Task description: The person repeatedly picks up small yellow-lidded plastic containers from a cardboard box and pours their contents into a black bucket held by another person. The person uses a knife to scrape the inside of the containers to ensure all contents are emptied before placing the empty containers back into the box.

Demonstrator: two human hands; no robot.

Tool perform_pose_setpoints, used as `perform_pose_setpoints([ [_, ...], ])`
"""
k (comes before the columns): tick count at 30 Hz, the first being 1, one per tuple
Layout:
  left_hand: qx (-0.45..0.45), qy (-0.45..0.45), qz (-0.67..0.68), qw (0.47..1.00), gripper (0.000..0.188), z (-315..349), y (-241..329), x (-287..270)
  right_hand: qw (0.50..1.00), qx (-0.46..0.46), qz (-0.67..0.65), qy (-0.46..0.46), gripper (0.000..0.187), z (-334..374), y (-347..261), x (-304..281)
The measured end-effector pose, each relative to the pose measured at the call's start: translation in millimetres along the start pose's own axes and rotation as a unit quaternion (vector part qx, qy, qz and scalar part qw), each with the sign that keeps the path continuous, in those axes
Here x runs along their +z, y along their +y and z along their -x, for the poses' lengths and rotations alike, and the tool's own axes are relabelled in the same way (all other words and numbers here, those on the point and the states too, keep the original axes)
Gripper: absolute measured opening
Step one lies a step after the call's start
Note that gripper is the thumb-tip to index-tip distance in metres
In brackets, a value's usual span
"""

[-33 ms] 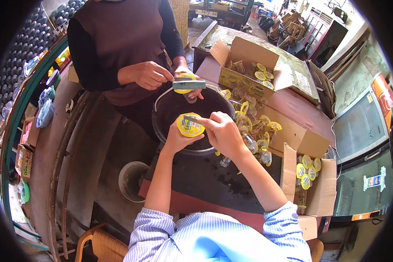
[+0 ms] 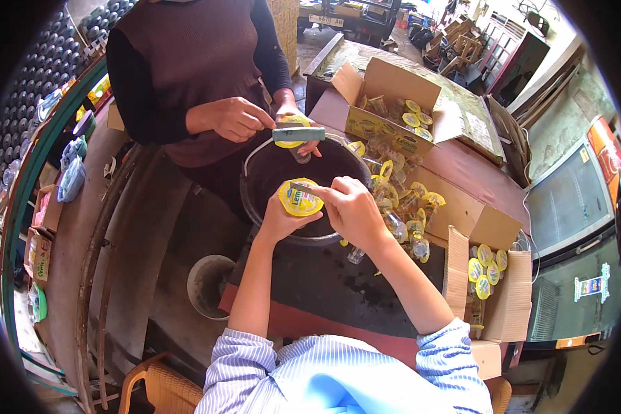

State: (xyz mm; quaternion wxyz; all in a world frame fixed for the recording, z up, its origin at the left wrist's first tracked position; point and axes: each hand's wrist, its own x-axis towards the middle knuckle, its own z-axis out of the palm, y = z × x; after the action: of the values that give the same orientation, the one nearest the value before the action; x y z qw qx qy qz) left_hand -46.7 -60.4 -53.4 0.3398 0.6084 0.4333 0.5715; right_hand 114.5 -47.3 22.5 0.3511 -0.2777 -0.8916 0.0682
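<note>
In my left hand (image 2: 281,219) is a plastic drink cup (image 2: 298,201), its yellow-rimmed printed lid facing up. My right hand (image 2: 352,210) grips a small knife (image 2: 301,187), whose metal blade lies across the lid near its far edge. Most of its handle is hidden by my fingers. Both hands are over the near part of a large black bucket (image 2: 355,162). Across from me, a co-worker holds another yellow-lidded cup (image 2: 293,123) in one hand and a blade with a wide blue-green piece (image 2: 299,134) in the other, above the bucket's far rim.
Several cups and cut yellow lids (image 2: 393,200) are piled right of the bucket. An open carton (image 2: 393,131) of cups stands behind them, and another carton (image 2: 507,303) at the right. A pale pail (image 2: 210,286) is at lower left, a glass-fronted cooler (image 2: 566,200) far right.
</note>
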Motion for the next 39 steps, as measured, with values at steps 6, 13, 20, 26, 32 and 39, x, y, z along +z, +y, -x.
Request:
perform_pose_setpoints([
  [6, -0.012, 0.004, 0.0, 1.0, 0.049, 1, 1, -1, 0.999, 0.005, 0.03, -0.029, 0.026, -3, -5, -4],
  [13, -0.008, 0.003, 0.016, 1.0, 0.05, 0, -2, 1, 0.997, -0.001, 0.05, -0.052, 0.025, -2, -5, -1],
  [20, -0.002, 0.011, -0.009, 1.0, 0.052, -2, 0, 1, 0.996, 0.01, 0.055, -0.073, 0.024, 1, -6, -5],
  [26, -0.022, 0.008, 0.007, 1.0, 0.052, 0, 1, 0, 0.996, -0.001, 0.056, -0.066, 0.018, 5, -8, -8],
  [32, -0.018, -0.008, 0.001, 1.0, 0.052, 0, 0, 0, 0.995, -0.014, 0.074, -0.07, 0.017, 4, -10, -13],
  [39, -0.013, 0.013, 0.01, 1.0, 0.055, 3, 0, 1, 0.999, 0.036, 0.028, -0.014, 0.012, 0, -14, -37],
])
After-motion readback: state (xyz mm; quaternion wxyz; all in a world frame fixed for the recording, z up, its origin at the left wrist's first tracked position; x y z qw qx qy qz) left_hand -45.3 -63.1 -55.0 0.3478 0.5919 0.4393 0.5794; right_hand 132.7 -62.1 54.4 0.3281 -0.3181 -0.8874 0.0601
